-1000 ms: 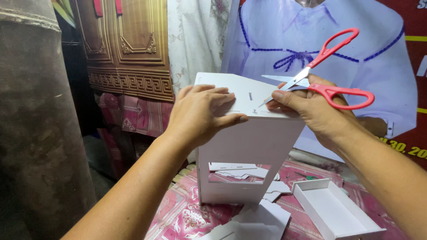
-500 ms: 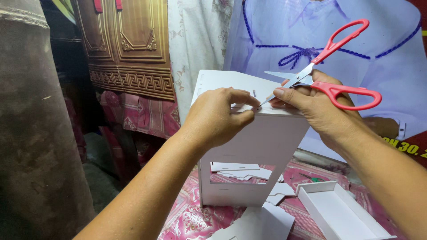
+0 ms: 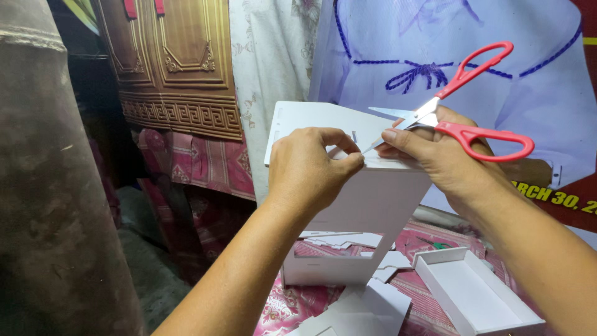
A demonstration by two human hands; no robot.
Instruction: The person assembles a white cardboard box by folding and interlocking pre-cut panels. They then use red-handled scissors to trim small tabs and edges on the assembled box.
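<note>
**A:** What is the right hand (image 3: 435,158) doing?

**B:** It is closed around red-handled scissors (image 3: 454,109). The blades are open, and one tip pokes at a small slot on top of the white foam-board box (image 3: 354,205). The hand grips near the blades, I think so the tip stays steady.

**A:** And the left hand (image 3: 311,168)?

**B:** Its fingers are curled, and the fingertips pinch the top edge of the box right by that tip. It seems to hold the board so it does not wobble.

**A:** Where is the box?

**B:** It stands upright on a pink patterned cloth (image 3: 280,308). White cut pieces (image 3: 357,311) lie in front of it, and a white open tray (image 3: 476,295) sits to the right.

**A:** What is different from a second ago?

**B:** Back then the left hand lay flat and spread on the top. Now it is bunched up and pinching. The scissors stay at about the same spot.
</note>
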